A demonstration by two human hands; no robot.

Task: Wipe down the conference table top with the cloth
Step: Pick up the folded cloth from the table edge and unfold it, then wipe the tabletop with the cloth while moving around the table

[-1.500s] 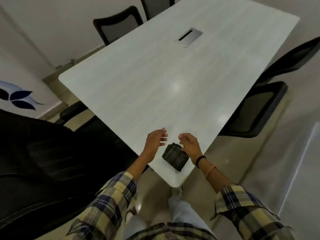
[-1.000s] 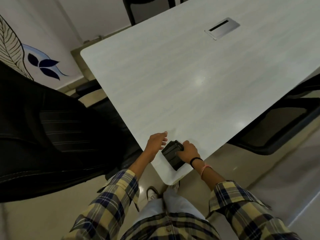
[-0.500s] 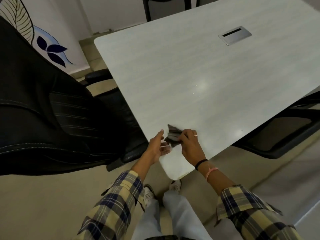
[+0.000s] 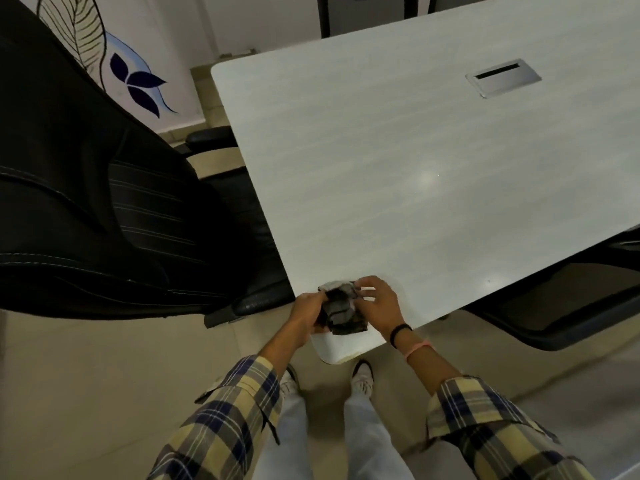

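I hold the dark cloth (image 4: 341,308) bunched between both hands over the near corner of the conference table (image 4: 398,174). My left hand (image 4: 309,311) grips its left side, fingers curled in; my right hand (image 4: 377,304) pinches its top and right side. The cloth's long axis runs from the corner tip toward the table's middle.

The cloth (image 4: 341,308) is dark grey, bunched and partly unfolded, with a paler fold showing at its top. I hold it between both hands just over the near corner of the surface (image 4: 415,161), at about 6 o'clock. The surface is pale, wood-grained and glossy, with rounded corners, stretching away toward 1 o'clock.
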